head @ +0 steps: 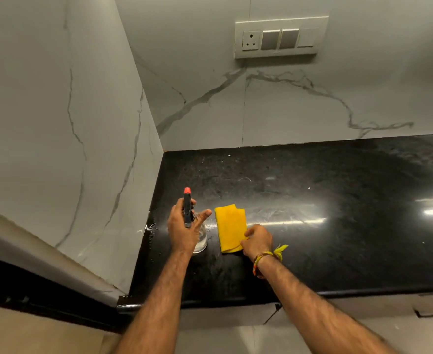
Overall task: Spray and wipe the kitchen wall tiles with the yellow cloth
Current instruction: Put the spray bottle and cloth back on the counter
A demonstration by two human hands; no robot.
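Note:
A clear spray bottle (201, 238) with a black head and red nozzle stands near the left end of the black counter (312, 226). My left hand (183, 227) is wrapped round its neck, thumb stretched out to the right. A folded yellow cloth (229, 226) lies flat on the counter just right of the bottle. My right hand (257, 240) pinches the cloth's near right corner with curled fingers. White marble-look wall tiles (274, 103) with grey veins rise behind the counter and along the left side (57, 123).
A switch plate (280, 37) with a socket and switches is set in the back wall, above the counter. The counter's front edge (235, 300) runs below my forearms, with cabinet fronts under it. A thread band with a yellow tassel (276, 252) circles my right wrist.

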